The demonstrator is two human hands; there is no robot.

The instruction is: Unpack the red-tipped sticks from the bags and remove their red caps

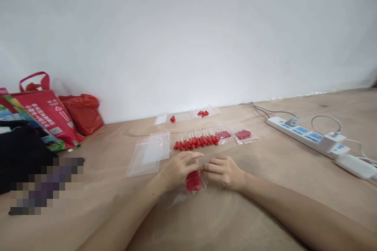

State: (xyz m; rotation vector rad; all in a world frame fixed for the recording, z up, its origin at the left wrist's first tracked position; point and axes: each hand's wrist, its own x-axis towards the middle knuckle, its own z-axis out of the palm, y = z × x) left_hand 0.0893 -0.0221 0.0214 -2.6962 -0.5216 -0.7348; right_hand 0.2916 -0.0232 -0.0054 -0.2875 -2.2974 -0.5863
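Note:
My left hand (178, 170) and my right hand (225, 172) meet over a small clear plastic bag (193, 182) filled with red-tipped sticks. Both hands pinch its top edge with curled fingers. Just beyond the hands lies a row of loose red-tipped sticks (196, 141) on the wooden surface. To the right of that row rest two filled clear bags (243, 135). A stack of flat clear bags (150, 153) lies to the left of my left hand.
More clear bags with a few red pieces (202, 113) lie near the white wall. A white power strip (308, 136) with cables and a charger sits at the right. Red shopping bags (51, 115) and a dark item stand at the left.

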